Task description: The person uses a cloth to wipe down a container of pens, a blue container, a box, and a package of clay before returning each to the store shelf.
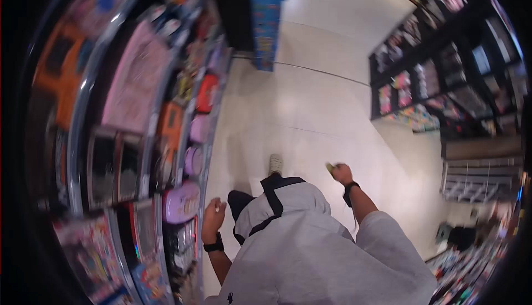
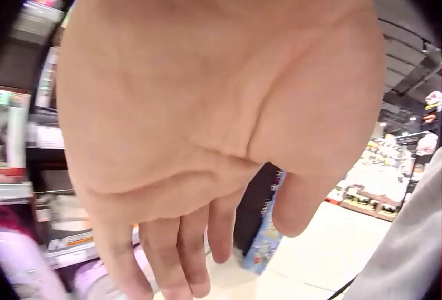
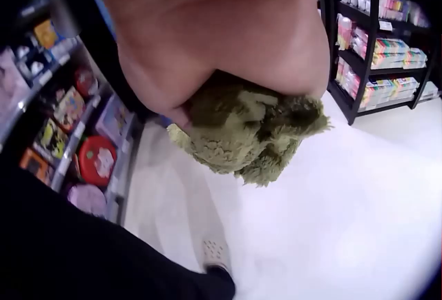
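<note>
— What does the right grip (image 3: 228,34) have?
— It's closed round a fuzzy green bundle (image 3: 242,134), held above the pale floor (image 1: 310,105).
— And the left grip (image 2: 221,107)?
— Open, fingers loosely extended, near the shelf (image 1: 209,158) bearing a lilac case (image 1: 182,202).
— Farther out?
— A light perforated shoe (image 1: 275,163) on the floor, and black shelving (image 3: 364,72) stacked with packets.
</note>
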Available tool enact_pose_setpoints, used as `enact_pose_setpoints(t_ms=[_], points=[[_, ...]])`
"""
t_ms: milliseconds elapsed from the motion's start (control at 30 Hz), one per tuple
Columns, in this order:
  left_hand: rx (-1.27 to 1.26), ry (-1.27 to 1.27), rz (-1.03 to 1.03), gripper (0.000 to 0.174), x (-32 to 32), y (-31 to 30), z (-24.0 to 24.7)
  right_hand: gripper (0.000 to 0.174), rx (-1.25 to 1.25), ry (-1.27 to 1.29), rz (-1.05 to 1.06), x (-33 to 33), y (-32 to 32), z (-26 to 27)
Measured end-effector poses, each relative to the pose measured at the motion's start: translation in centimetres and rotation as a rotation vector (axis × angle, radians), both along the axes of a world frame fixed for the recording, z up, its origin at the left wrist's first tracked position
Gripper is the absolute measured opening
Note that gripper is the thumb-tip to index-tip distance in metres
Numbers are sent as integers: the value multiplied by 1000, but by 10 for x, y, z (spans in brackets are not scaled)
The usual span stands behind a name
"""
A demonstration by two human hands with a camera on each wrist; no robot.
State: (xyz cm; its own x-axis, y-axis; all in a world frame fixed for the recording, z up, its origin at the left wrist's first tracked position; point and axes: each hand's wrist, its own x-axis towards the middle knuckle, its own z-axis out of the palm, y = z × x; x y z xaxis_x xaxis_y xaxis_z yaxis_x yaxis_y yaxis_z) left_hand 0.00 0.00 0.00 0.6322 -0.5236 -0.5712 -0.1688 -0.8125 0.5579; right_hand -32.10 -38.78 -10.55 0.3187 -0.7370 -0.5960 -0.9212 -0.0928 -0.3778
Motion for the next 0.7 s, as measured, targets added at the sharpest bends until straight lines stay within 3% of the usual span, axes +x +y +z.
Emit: enact_pose_setpoints(t_ms=[33, 67, 100, 133, 200, 233, 300, 367, 500, 567, 700], points=[[-88, -20, -67, 39, 9, -11, 1, 50, 6, 48, -71, -29, 24, 16], [-199, -25, -135, 35, 20, -27, 28, 40, -120, -84, -147, -21, 47, 40], [-304, -172, -188, 33, 52, -157, 38, 29, -194, -424, -209, 30, -61, -16], [-374, -74, -188, 33, 47, -179, 37, 25, -133, -482, -294, 18, -63, 19], [-436, 51, -226, 32, 36, -234, 18, 20, -278, -543, -351, -27, -80, 62], [-419, 40, -270, 31, 39, -260, 8, 19, -369, -572, -352, -41, -89, 72], [-159, -143, -637, 38, 56, -302, -7, 17, -422, -551, -413, -66, -92, 88], [147, -165, -868, 42, 67, -354, -44, 17, -331, -580, -562, -105, -98, 94], [211, -118, -978, 43, -30, -529, -46, 22, -391, -465, -731, -201, -112, 73], [-81, -145, -1142, 44, -90, -618, -61, 23, -443, -394, -869, -241, -116, 69], [-349, -229, -1545, 42, -254, -787, -45, 23, -495, -207, -1246, -304, -121, 93]])
